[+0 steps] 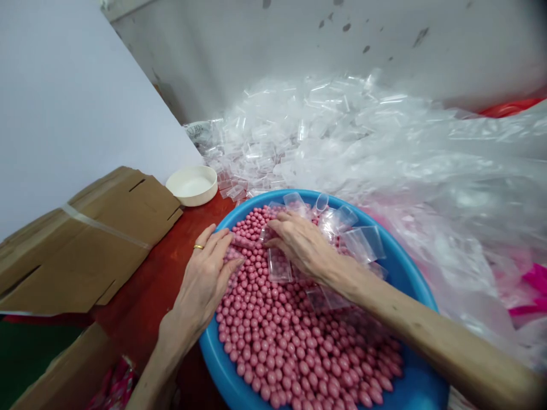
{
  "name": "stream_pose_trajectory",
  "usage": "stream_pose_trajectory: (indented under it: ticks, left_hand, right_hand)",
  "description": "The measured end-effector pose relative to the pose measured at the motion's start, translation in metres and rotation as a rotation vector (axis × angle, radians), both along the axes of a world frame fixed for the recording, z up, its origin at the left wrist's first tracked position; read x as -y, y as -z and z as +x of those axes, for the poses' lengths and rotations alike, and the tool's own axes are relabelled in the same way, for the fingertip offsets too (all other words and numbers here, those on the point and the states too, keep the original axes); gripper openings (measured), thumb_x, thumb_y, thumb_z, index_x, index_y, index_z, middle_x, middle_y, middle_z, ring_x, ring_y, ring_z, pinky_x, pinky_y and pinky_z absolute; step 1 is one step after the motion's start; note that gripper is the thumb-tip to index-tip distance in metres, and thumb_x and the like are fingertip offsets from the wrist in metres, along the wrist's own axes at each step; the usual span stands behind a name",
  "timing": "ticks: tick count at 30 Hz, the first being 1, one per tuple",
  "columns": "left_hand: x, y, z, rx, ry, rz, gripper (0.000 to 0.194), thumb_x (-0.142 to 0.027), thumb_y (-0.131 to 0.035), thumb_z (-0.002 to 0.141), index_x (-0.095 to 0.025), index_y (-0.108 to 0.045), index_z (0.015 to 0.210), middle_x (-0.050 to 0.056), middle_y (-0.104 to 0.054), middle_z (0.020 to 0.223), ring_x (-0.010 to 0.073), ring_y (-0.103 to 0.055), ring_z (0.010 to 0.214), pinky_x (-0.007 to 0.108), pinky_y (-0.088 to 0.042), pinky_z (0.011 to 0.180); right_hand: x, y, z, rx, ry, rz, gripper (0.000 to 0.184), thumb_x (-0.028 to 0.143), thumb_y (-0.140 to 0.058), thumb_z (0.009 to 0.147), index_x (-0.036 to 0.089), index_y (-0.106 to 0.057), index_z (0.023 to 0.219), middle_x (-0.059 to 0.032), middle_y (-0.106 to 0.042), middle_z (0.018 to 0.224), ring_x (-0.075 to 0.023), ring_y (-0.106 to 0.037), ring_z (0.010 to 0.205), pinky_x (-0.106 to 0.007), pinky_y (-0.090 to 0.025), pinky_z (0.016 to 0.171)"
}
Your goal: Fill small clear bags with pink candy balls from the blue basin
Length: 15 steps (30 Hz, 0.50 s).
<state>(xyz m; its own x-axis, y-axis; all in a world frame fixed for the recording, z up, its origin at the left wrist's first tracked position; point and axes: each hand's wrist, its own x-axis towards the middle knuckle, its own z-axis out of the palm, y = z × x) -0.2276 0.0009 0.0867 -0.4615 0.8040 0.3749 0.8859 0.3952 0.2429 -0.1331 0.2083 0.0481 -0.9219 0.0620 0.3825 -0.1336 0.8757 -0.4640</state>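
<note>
Notably, the left grip [204,285], fingers half curled, rests on glossy pink round beads [294,347] without a clear hold, while the right grip [299,245] pinches a small clear plastic bag [265,233], both over a round blue plastic basin [213,353] whose raised rim contains the beads.

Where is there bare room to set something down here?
Bare red table shows between the cardboard box and blue basin, below the white bowl. Crowded spots: the basin, where pink beads and clear bags surround the left hand and right hand, and behind it, under heaped bags.
</note>
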Motion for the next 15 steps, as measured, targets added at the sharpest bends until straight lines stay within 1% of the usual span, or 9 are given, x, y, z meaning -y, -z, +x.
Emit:
stream_pose_trajectory:
  ticks: [2,4,6,7,9,11,13,14,15]
  left_hand:
    - [-0.001,0.001,-0.001,0.014,-0.009,-0.001,0.039,-0.028,-0.052,0.086,-0.003,-0.059,0.116,0.017,-0.06,0.123,0.0324,-0.042,0.126,0.051,-0.039,0.103]
    - [0.0,0.002,-0.001,0.043,-0.016,-0.001,0.04,-0.029,-0.051,0.087,-0.004,-0.058,0.118,0.016,-0.059,0.125,0.0318,-0.04,0.129,0.05,-0.038,0.105]
    - [0.0,0.002,-0.002,0.085,-0.027,0.011,0.042,-0.031,-0.051,0.087,-0.005,-0.057,0.119,0.016,-0.058,0.127,0.0305,-0.038,0.13,0.048,-0.037,0.106]
    - [0.001,0.003,-0.002,0.111,-0.034,0.023,0.042,-0.031,-0.05,0.087,-0.006,-0.056,0.121,0.015,-0.057,0.127,0.0295,-0.038,0.131,0.047,-0.037,0.106]
    - [0.002,0.003,-0.003,0.164,-0.056,0.058,0.041,-0.029,-0.049,0.088,-0.007,-0.054,0.122,0.014,-0.057,0.129,0.0271,-0.039,0.13,0.044,-0.038,0.106]
    - [0.003,0.002,-0.004,0.197,-0.084,0.1,0.038,-0.027,-0.048,0.089,-0.009,-0.055,0.122,0.012,-0.057,0.128,0.0248,-0.043,0.128,0.041,-0.038,0.105]
    - [0.002,0.0,-0.006,0.197,-0.087,0.115,0.033,-0.024,-0.046,0.089,-0.012,-0.057,0.119,0.01,-0.06,0.124,0.0231,-0.047,0.124,0.039,-0.039,0.104]
    - [0.001,-0.001,-0.007,0.189,-0.075,0.109,0.031,-0.022,-0.046,0.089,-0.014,-0.058,0.116,0.009,-0.062,0.121,0.0225,-0.048,0.122,0.039,-0.039,0.103]
    - [0.0,-0.003,-0.008,0.179,-0.055,0.097,0.028,-0.021,-0.046,0.089,-0.016,-0.06,0.113,0.007,-0.063,0.118,0.022,-0.049,0.12,0.039,-0.039,0.103]
  right_hand:
    - [0.001,0.009,0.007,-0.06,-0.022,0.01,0.018,0.019,-0.047,0.09,0.019,-0.055,0.106,-0.0098,-0.055,0.103,-0.0239,-0.049,0.098,-0.039,-0.04,0.084]
    - [0.005,0.009,0.014,-0.125,-0.052,0.022,0.022,0.019,-0.045,0.091,0.017,-0.05,0.112,-0.0112,-0.053,0.107,-0.0241,-0.047,0.102,-0.04,-0.04,0.087]
    - [0.011,-0.002,0.022,-0.114,-0.073,0.034,0.018,0.017,-0.043,0.091,0.014,-0.051,0.107,-0.0106,-0.054,0.101,-0.0225,-0.048,0.096,-0.039,-0.041,0.084]
    - [0.016,-0.011,0.027,-0.062,-0.083,0.045,0.014,0.016,-0.042,0.091,0.014,-0.053,0.1,-0.0093,-0.054,0.096,-0.0212,-0.048,0.09,-0.037,-0.042,0.08]
    - [0.027,-0.028,0.039,0.094,-0.089,0.086,0.016,0.013,-0.041,0.091,0.016,-0.054,0.082,-0.0071,-0.055,0.085,-0.0193,-0.047,0.077,-0.035,-0.042,0.072]
    - [0.041,-0.036,0.055,0.195,-0.097,0.162,0.015,0.014,-0.045,0.087,0.017,-0.054,0.075,-0.0091,-0.057,0.085,-0.0214,-0.047,0.077,-0.037,-0.042,0.07]
    - [0.055,-0.03,0.073,0.178,-0.087,0.277,0.007,0.014,-0.051,0.08,0.017,-0.057,0.079,-0.0127,-0.058,0.092,-0.0261,-0.048,0.085,-0.04,-0.043,0.073]
    - [0.061,-0.022,0.082,0.113,-0.021,0.339,0.01,0.014,-0.052,0.078,0.018,-0.059,0.083,-0.0136,-0.059,0.096,-0.0287,-0.048,0.09,-0.044,-0.043,0.077]
    - [0.067,-0.012,0.09,0.037,0.047,0.398,0.013,0.013,-0.052,0.075,0.019,-0.061,0.082,-0.0143,-0.059,0.097,-0.0317,-0.047,0.095,-0.047,-0.041,0.08]
